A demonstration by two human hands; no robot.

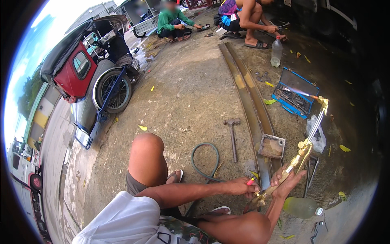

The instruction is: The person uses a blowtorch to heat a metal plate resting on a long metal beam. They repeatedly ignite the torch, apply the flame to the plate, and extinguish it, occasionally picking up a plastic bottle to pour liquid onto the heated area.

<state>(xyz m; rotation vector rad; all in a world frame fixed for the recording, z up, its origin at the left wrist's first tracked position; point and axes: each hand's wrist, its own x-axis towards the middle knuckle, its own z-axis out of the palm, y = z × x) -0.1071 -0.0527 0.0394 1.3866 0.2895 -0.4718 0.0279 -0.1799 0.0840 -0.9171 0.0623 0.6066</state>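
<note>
Gas torch point(304, 151) burning, its flame point(297, 91) meeting no metal

The right hand point(284, 186) is wrapping its grip around the torch's handle. The left hand point(241, 187) is working close at the rear fittings, fingers drawn together beside a small red piece point(250, 181); whether they are clamping that piece or a valve, I cannot tell.

Taking the hands as the clock's centre, the torch is slanting up towards 1 o'clock, its flame pointing left across an open blue toolbox point(285, 106). A square metal piece point(273, 146) is resting on the long metal rails point(239, 85) at 12, the rails stretching on towards 11. A hammer point(232, 142) is lying at 11, a looped hose point(194, 158) at 10, a greenish bottle point(300, 206) at 4.

Lighting is evidently done. Heating the metal seems not to be happening yet: the flame is staying off the rails, which are showing no cut I can make out. Farther out, two co-workers are squatting between 11 and 12, and a red-sided sidecar point(77, 81) is standing at 10.
</note>
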